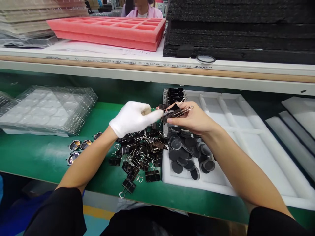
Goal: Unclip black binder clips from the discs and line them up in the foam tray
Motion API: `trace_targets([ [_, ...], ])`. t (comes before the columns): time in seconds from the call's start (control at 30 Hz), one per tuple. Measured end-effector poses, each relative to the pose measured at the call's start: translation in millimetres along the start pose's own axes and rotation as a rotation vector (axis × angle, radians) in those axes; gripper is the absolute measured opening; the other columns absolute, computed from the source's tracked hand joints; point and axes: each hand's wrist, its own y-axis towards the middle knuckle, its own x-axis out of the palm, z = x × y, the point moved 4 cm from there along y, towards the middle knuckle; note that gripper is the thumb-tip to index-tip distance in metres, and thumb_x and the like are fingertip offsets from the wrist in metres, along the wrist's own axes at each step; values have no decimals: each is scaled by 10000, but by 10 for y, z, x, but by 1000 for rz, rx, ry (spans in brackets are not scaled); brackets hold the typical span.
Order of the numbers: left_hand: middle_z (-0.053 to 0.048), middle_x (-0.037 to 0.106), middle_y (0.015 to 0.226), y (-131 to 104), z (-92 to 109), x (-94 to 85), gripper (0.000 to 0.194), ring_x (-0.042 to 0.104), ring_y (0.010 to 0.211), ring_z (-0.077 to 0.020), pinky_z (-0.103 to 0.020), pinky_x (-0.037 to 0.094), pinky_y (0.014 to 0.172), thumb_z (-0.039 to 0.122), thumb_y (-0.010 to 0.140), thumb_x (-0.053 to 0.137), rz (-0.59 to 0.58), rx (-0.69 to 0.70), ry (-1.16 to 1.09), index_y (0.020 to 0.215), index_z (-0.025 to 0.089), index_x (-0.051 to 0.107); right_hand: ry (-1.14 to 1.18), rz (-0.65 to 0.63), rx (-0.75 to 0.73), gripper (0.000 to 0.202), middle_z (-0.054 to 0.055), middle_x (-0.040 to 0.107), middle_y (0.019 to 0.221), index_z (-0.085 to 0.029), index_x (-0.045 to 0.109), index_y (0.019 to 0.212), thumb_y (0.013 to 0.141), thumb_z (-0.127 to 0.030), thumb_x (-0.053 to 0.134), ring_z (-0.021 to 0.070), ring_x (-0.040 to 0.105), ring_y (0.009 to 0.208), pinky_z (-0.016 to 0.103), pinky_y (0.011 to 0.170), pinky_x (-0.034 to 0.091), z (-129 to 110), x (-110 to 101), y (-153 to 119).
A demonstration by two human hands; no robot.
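My left hand point(134, 118), in a white glove, is closed with thumb and fingertips at a small black binder clip point(163, 107). Bare and closed, my right hand point(200, 118) grips a larger black binder clip point(174, 113) whose wire handles point right. What looks like a dark round disc is partly hidden in that clip. Both hands meet above a heap of loose black binder clips point(137, 154) on the green table. Under my right hand, dark round discs point(182, 154) lie piled in a white foam tray point(256, 157).
Several watch-like round pieces point(74, 145) lie left of my forearm. Stacked clear plastic trays point(46, 109) stand farther left. More clips point(174, 94) line the tray's back corner. A shelf point(123, 70) crosses behind, bearing pink foam point(108, 34) and black foam point(236, 29). A person point(147, 11) sits beyond.
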Motion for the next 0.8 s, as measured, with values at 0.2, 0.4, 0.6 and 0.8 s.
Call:
trace_targets([
  [0.2,50,296,567,-46,26,105,552,259,555,-86,-286,178,508,592,852,608,-175,-43,-38,556,207,345,-71,-71,27,428,50,755,903,-208,794,850,583,-469,1002,226,702,807,343,700,581,-32,5,-29],
  [0.4,54,345,577,-23,26,108,468,307,554,-81,-258,235,500,540,876,567,-174,-16,-44,601,206,388,57,-6,78,456,49,765,956,-217,780,885,569,-445,1015,242,718,889,402,830,610,24,-22,-10],
  [0.6,24,576,567,1,-52,94,406,487,495,-86,-222,350,466,526,912,574,-201,-84,-179,692,185,577,381,311,197,458,4,749,919,-249,667,791,567,-421,1028,209,694,913,453,921,591,165,-174,68],
  [0.8,-16,692,593,-31,0,191,355,599,474,-102,-196,449,453,481,927,593,-278,-125,-320,754,173,639,421,285,281,544,7,727,882,-225,613,768,499,-384,1058,195,664,849,398,802,554,250,-114,76],
])
